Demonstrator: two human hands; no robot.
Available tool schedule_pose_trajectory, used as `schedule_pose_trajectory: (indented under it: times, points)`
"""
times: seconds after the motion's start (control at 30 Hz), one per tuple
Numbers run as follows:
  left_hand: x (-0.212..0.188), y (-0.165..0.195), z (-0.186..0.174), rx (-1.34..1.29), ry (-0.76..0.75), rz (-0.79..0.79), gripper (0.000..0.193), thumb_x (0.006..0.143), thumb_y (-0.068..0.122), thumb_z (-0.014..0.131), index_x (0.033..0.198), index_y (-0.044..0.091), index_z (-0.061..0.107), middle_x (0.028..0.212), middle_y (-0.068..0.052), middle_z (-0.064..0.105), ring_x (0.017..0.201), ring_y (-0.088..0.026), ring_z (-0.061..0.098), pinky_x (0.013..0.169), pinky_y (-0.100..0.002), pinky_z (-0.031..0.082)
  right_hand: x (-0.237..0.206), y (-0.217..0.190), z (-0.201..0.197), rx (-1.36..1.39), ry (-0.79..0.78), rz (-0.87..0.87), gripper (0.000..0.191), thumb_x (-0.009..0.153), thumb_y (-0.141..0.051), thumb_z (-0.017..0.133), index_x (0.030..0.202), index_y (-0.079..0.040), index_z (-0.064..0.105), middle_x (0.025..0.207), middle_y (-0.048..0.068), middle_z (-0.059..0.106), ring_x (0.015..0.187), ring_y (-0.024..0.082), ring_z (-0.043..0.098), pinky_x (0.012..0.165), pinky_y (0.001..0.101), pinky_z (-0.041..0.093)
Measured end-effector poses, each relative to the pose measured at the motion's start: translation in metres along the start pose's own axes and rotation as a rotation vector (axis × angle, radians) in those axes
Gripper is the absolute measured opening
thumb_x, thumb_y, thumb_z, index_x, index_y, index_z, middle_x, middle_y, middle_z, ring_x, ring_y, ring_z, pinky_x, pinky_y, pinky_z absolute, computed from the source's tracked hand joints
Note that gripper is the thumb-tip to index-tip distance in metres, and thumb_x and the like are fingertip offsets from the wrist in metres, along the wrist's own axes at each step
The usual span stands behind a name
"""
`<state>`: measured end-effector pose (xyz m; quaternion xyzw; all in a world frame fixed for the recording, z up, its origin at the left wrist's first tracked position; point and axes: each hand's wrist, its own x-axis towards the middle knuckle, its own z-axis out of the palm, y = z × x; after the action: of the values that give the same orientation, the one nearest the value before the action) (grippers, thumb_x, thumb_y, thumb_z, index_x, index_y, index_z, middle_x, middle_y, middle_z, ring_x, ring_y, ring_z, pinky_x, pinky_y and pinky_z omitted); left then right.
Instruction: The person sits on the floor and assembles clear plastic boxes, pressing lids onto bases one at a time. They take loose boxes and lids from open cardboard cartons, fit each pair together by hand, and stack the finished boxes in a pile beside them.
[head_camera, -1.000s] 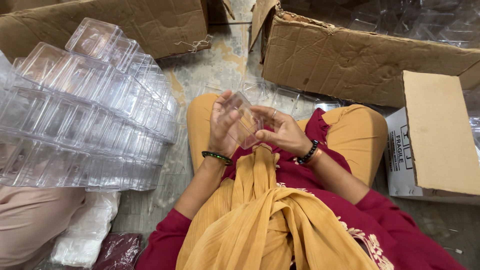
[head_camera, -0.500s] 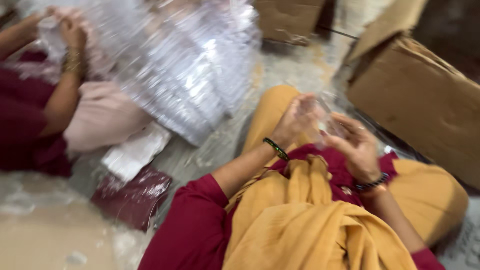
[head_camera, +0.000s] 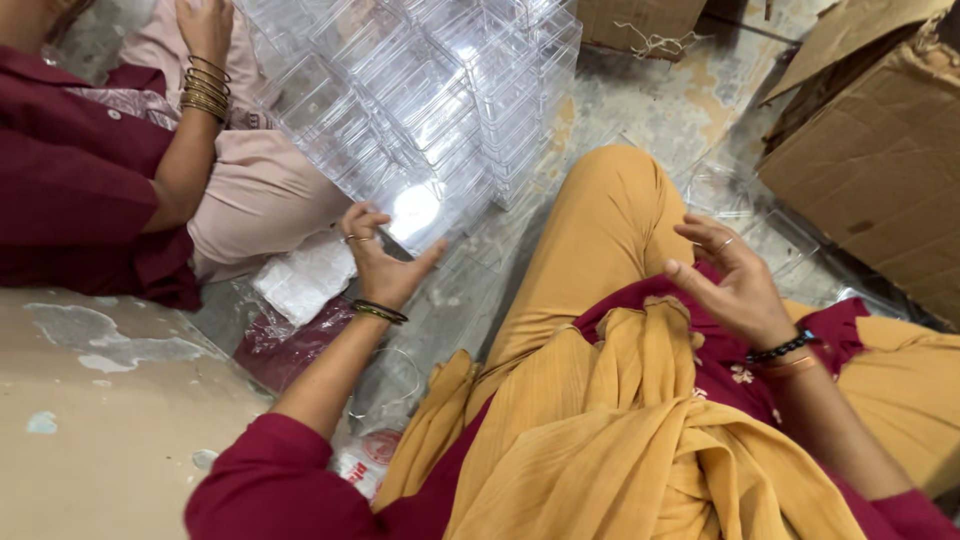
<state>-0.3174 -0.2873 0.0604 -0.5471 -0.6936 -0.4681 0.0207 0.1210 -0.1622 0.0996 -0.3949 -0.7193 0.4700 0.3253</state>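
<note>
Nearby, a stack of clear rectangular plastic boxes (head_camera: 430, 100) stands on the floor just beyond the person's empty, open-fingered left hand (head_camera: 378, 260), while the right hand (head_camera: 735, 285), also loose and empty, hovers above the lap.

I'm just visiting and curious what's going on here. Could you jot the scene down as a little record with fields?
Left hand: open, reaching towards the stack of clear plastic boxes, holding nothing
Right hand: open, empty, raised over the lap
Lap: mustard-yellow cloth scarf
Right side: brown cardboard carton
Nearby: another person's hand with gold bangles, by the same stack
</note>
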Motion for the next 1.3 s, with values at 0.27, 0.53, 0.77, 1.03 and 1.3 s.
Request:
schedule_pose_trajectory:
  times: [0.27, 0.53, 0.77, 1.03, 1.3]
  points:
    - [0.018, -0.037, 0.015, 0.190, 0.075, -0.071, 0.090, 0.074, 0.045, 0.097, 0.127, 0.002, 0.038, 0.144, -0.025, 0.032, 0.138, -0.043, 0.032, 0.115, -0.059, 0.028, -0.016, 0.045, -0.025, 0.033, 0.099, 0.145, 0.050, 0.094, -0.015, 0.072, 0.137, 0.003, 0.057, 0.142, 0.014, 0.061, 0.133, 0.022, 0.058, 0.111, 0.0364, 0.048]
    - [0.021, -0.060, -0.045, 0.474, -0.579, -0.514, 0.083, 0.068, 0.065, 0.090, 0.109, -0.002, 0.063, 0.110, -0.018, 0.067, 0.103, -0.031, 0.066, 0.096, -0.043, 0.054, -0.027, 0.075, -0.050, -0.065, 0.215, 0.222, 0.039, 0.098, -0.019, 0.072, 0.130, 0.001, 0.065, 0.122, 0.013, 0.070, 0.111, 0.018, 0.066, 0.096, 0.0321, 0.054]
    - [0.018, -0.116, -0.035, 0.118, -0.611, -0.396, 0.094, 0.079, 0.042, 0.086, 0.141, -0.014, 0.043, 0.133, -0.030, 0.060, 0.117, -0.036, 0.066, 0.087, -0.046, 0.057, -0.033, 0.150, -0.104, -0.398, 0.501, 0.174, 0.034, 0.096, -0.026, 0.076, 0.116, 0.001, 0.071, 0.098, 0.013, 0.075, 0.088, 0.018, 0.072, 0.079, 0.0322, 0.057]
    - [0.038, -0.015, -0.052, 0.537, -1.393, -0.374, 0.085, 0.078, 0.064, 0.077, 0.135, 0.002, 0.064, 0.125, -0.021, 0.076, 0.119, -0.029, 0.075, 0.103, -0.038, 0.058, -0.015, 0.198, -0.090, -0.741, 0.232, 0.271, 0.030, 0.082, -0.021, 0.082, 0.106, -0.003, 0.075, 0.109, 0.018, 0.072, 0.100, 0.034, 0.070, 0.088, 0.0430, 0.057]
    - [0.053, 0.121, 0.087, 0.089, -1.412, 0.165, 0.071, 0.083, 0.048, 0.074, 0.133, 0.000, 0.059, 0.128, -0.020, 0.068, 0.118, -0.028, 0.068, 0.098, -0.041, 0.054, 0.041, 0.192, -0.058, -1.027, -0.352, 0.512, 0.040, 0.085, -0.014, 0.069, 0.124, -0.022, 0.070, 0.121, 0.014, 0.070, 0.113, 0.035, 0.066, 0.092, 0.0508, 0.054]
